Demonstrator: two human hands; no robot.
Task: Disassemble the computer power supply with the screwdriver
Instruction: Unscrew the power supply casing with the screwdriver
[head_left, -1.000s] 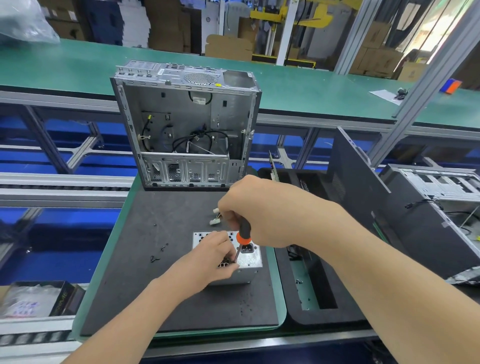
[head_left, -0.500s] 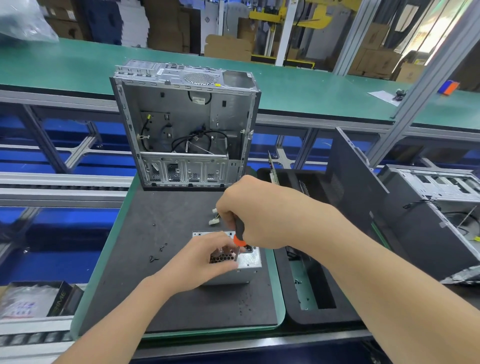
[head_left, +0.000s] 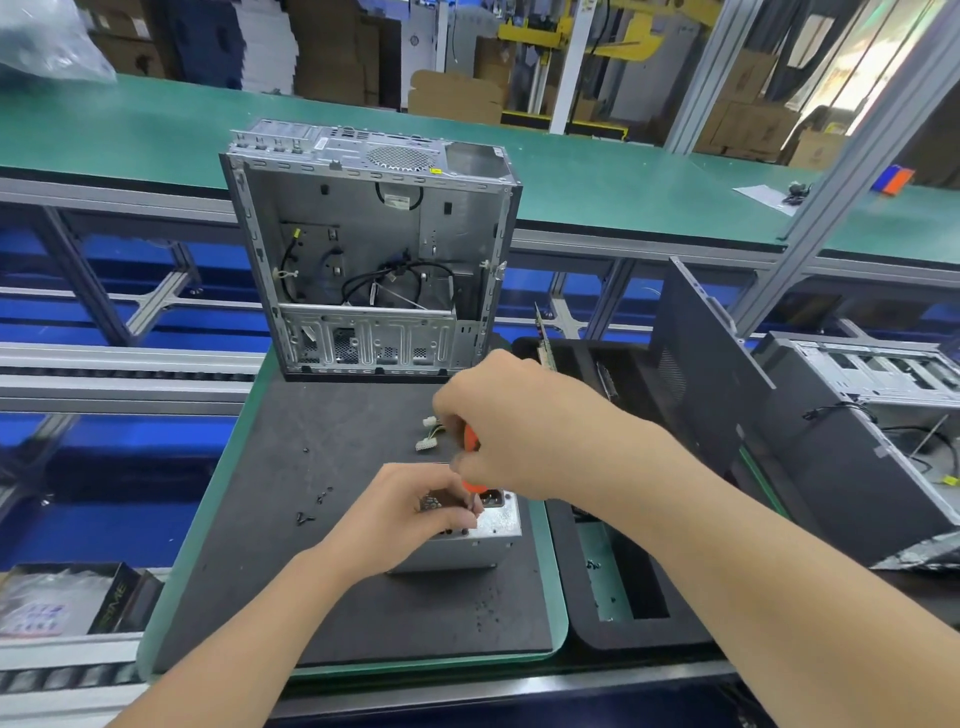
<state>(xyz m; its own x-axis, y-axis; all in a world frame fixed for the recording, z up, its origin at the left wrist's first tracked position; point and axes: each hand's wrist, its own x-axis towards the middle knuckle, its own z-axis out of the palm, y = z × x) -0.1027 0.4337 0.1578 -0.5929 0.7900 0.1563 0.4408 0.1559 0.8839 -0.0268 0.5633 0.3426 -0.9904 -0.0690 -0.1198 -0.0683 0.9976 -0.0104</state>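
Black foam mat (head_left: 311, 571). Boxy grey metal power supply (head_left: 498, 524) seems stiff, weighty; left hand (head_left: 405, 514) grips its top. Right hand (head_left: 519, 426) clamps orange-handled screwdriver (head_left: 471, 439).

Light: bright, even, diffuse from overhead. At the upper right of your view a window strip (head_left: 878, 67) is blown out to white, with haze spilling over the nearby post (head_left: 844, 182). Shadows on the black mat (head_left: 322, 587) are weak and soft-edged. The open computer case (head_left: 363, 234) is dimmer inside, near its floor. The power supply (head_left: 496, 527) face gives a dull sheen, no hard glare. Wide-angle bend: rails and post lean and curve toward the edges of view. Your right hand (head_left: 524, 426), the orange screwdriver (head_left: 471, 440) and the left hand (head_left: 405, 514) are slightly smeared. Background cartons (head_left: 457, 98) are soft.
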